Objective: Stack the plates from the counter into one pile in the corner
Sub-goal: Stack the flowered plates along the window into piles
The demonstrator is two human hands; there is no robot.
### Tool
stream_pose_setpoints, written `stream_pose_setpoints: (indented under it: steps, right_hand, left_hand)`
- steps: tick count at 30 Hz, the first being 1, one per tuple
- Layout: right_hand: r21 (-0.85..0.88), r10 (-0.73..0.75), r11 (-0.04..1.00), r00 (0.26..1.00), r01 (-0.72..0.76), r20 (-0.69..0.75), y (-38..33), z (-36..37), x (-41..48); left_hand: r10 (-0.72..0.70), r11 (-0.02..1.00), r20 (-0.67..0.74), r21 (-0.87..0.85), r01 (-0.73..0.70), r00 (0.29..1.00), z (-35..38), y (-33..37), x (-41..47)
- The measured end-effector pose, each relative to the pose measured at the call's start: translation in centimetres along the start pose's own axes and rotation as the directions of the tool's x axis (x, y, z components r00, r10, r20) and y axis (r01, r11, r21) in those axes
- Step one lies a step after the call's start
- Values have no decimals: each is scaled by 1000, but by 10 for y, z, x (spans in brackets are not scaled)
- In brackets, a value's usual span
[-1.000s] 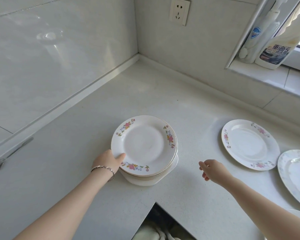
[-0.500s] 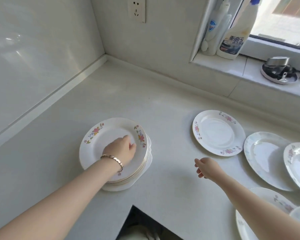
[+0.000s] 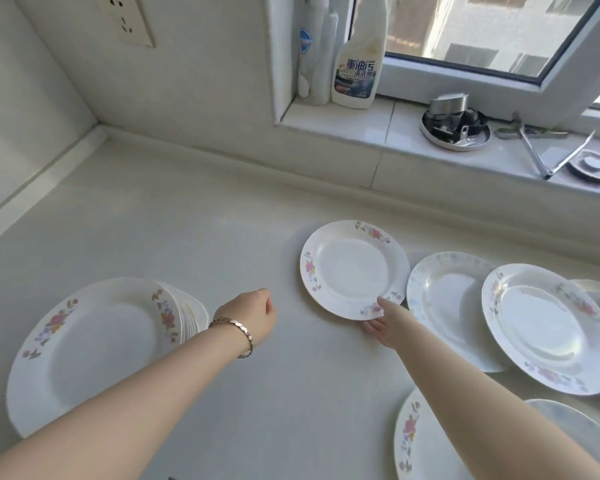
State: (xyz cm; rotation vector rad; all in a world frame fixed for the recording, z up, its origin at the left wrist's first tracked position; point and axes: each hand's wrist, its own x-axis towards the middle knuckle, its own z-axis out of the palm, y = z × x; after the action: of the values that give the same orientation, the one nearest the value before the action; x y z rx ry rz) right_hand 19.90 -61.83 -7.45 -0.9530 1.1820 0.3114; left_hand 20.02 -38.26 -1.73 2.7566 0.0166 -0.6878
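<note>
A pile of white floral plates [image 3: 94, 344] stands on the counter at the lower left. My left hand [image 3: 253, 315], with a bracelet on the wrist, hovers just right of the pile with its fingers curled and nothing in it. A single floral plate [image 3: 352, 268] lies flat in the middle of the counter. My right hand [image 3: 383, 322] grips that plate's near rim, thumb on top and fingers under the edge. Several more plates [image 3: 541, 327] lie spread and overlapping at the right, and another plate [image 3: 420, 441] sits near the bottom edge.
The white counter [image 3: 187, 237] runs back to a walled corner at the upper left. A window ledge [image 3: 388, 133] carries cleaner bottles [image 3: 357, 53], a metal dish of utensils [image 3: 456, 128] and tongs [image 3: 551, 157]. A wall socket [image 3: 125, 20] sits above the corner.
My left hand has come off the pile and moved right, clear of it. My right hand has reached forward and taken hold of the single plate's near rim. The view has swung right.
</note>
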Motion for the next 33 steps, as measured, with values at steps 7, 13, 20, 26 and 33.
stream_pose_setpoints:
  steps: [7,13,20,26,33]
  right_hand:
    - [84,-89,993,996,87,22,8,5,2]
    - [87,-163,986,955,145,248,8,9,-29]
    - [-234,-232,881,807,410,543,14,54,-107]
    - [-399,-122,795,765,457,632,67,113,-146]
    - [-528,-37,741,811,414,584,133,140,-148]
  left_hand:
    - [-85,993,-37,-81,82,996,-1,-13,3]
    - [-90,986,-111,-152,72,990,-23,-35,-15]
    - [-225,959,-267,-228,166,937,-57,-115,-61]
    - [-454,876,-329,-333,348,828,-70,-208,-112]
    - [-549,815,-296,-395,423,782,-58,-256,-137]
